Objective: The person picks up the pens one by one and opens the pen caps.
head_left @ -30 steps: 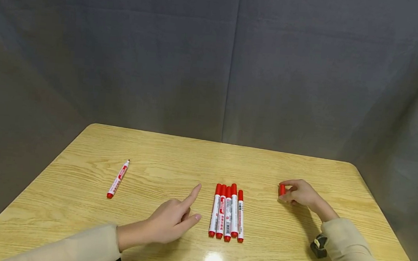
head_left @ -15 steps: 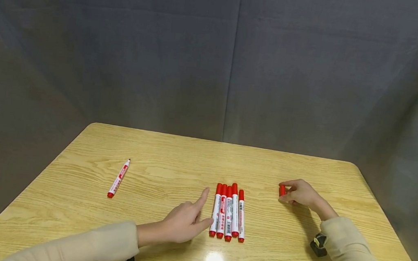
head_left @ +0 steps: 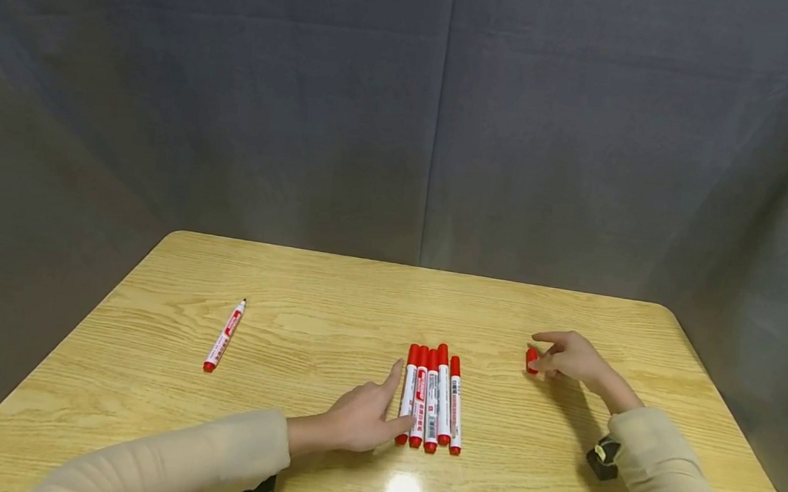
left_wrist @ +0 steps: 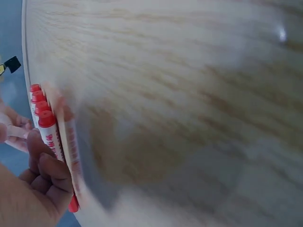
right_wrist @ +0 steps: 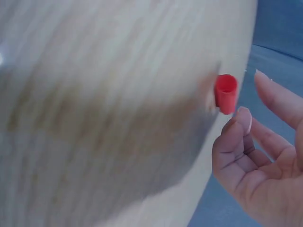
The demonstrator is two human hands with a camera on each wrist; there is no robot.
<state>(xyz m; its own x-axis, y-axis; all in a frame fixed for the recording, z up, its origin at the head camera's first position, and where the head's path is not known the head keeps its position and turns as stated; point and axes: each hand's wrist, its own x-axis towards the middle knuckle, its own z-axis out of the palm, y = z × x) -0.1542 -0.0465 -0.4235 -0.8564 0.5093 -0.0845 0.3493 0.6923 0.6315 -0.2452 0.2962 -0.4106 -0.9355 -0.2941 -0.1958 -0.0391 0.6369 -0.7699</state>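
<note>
Several red-capped whiteboard markers (head_left: pixel 443 400) lie side by side in a row at the middle of the table. My left hand (head_left: pixel 361 419) is at the row's left side, index finger stretched forward and thumb overlapping the leftmost markers; its other fingers are curled under in the left wrist view. At the right, a red marker cap (head_left: pixel 532 360) lies on the table. My right hand (head_left: pixel 574 360) hovers beside this cap, thumb and index finger spread apart. In the right wrist view the hollow cap (right_wrist: pixel 227 94) stands apart from the fingertips.
An uncapped red marker (head_left: pixel 223 337) lies at the left of the wooden table (head_left: pixel 321 294), its tip pointing away. A dark grey curtain (head_left: pixel 307 115) hangs behind the table's far edge.
My left hand has moved right, up to the row of markers. My right hand has let go of the red cap, its index finger lifting off.
</note>
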